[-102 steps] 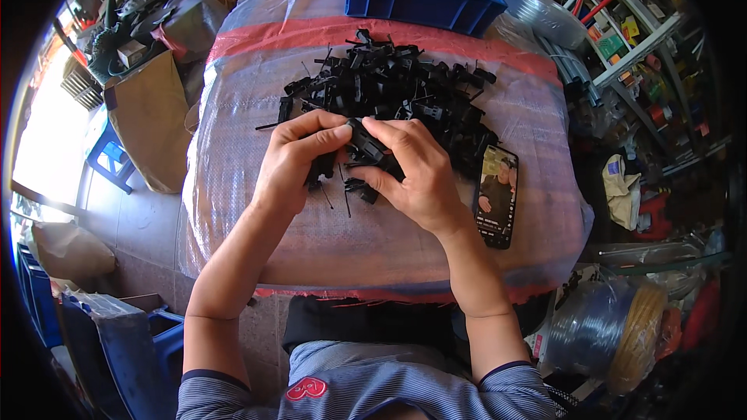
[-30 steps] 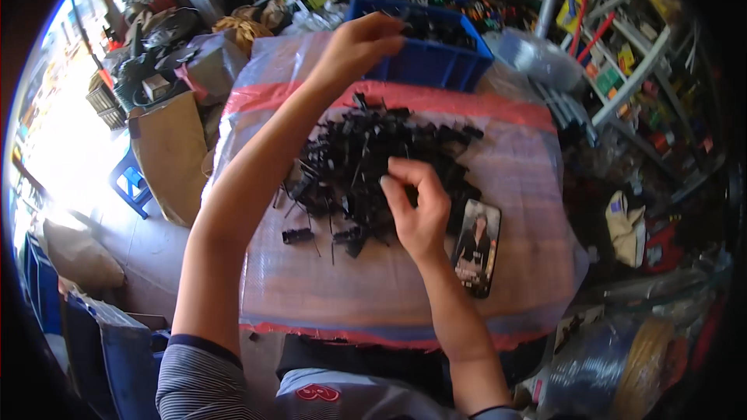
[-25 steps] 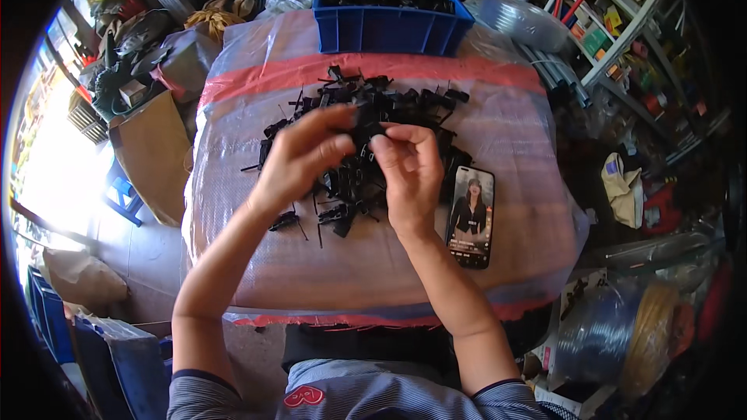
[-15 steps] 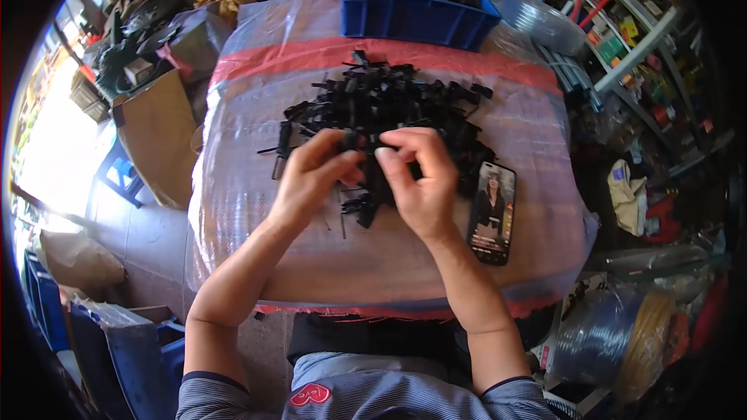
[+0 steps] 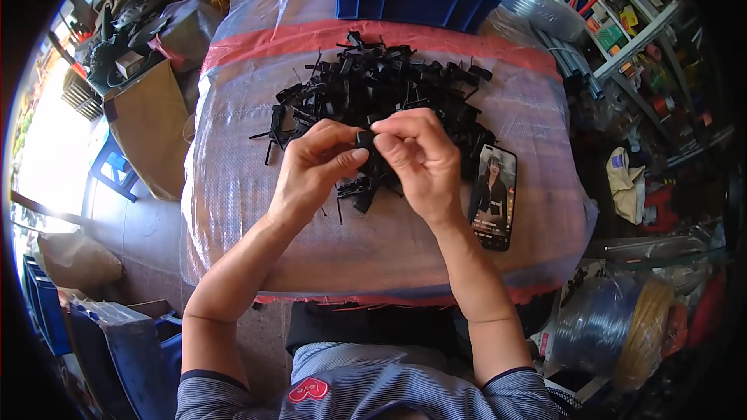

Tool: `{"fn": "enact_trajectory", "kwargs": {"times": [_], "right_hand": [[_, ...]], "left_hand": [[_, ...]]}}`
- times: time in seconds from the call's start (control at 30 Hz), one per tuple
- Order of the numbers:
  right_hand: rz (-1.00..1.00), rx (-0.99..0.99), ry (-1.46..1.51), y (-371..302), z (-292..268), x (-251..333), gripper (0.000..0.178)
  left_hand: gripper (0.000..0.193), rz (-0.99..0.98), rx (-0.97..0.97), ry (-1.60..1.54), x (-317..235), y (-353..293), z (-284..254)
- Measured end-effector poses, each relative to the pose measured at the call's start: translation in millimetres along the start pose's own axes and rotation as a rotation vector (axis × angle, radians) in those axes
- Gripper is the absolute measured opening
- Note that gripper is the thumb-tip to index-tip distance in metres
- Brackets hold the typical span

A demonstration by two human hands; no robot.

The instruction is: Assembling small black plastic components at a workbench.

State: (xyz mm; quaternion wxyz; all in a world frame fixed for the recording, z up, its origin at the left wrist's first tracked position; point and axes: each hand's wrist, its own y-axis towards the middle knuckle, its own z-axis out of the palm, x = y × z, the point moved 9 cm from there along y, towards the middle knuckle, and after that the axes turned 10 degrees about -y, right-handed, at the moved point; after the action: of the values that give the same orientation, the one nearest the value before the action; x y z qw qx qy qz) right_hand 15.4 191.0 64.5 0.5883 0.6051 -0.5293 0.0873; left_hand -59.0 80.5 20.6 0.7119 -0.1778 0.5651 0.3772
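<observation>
Over the near side of the pile, my left hand (image 5: 311, 171) pinches a small black plastic part (image 5: 364, 140) between thumb and forefinger. My right hand (image 5: 422, 167) meets it from the other side, thumb and fingertips pressed together at the part's right end. Whether a separate tiny piece sits in those right fingertips is too small to make out. Beneath and beyond both hands spreads a heap of black plastic parts (image 5: 373, 82), several with thin protruding stems. To the right of my right hand lies a phone (image 5: 492, 198) with its screen lit.
A woven plastic sheet (image 5: 233, 187) with red bands covers the table. At its far edge stands a blue crate (image 5: 416, 1) holding more black parts. Coiled clear tubing (image 5: 541, 9) is at the back right, and a wrapped spool (image 5: 603, 327) stands at the lower right.
The view has shifted slightly, so the table sits higher in the picture. My hands have come closer together around the small black part, which now shows more clearly.
</observation>
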Motion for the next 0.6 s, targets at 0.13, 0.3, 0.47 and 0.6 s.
{"fn": "enact_trajectory", "kwargs": {"times": [0.13,0.3,0.47,0.6], "right_hand": [[0.113,0.099,0.044,-1,10,-6,0.007],[0.542,0.239,0.648,-17,29,-40,0.011],[0.548,0.217,0.798,-19,36,-41,0.016],[-0.047,0.249,-0.112,-1,21,13,0.048]], "left_hand": [[0.021,0.144,-0.032,0.101,-12,-5,1],[0.023,0.463,-0.008,0.571,-47,-20,19],[0.021,0.491,0.012,0.613,-53,-16,19],[0.020,-0.099,-0.112,-0.090,-10,8,-28]]}}
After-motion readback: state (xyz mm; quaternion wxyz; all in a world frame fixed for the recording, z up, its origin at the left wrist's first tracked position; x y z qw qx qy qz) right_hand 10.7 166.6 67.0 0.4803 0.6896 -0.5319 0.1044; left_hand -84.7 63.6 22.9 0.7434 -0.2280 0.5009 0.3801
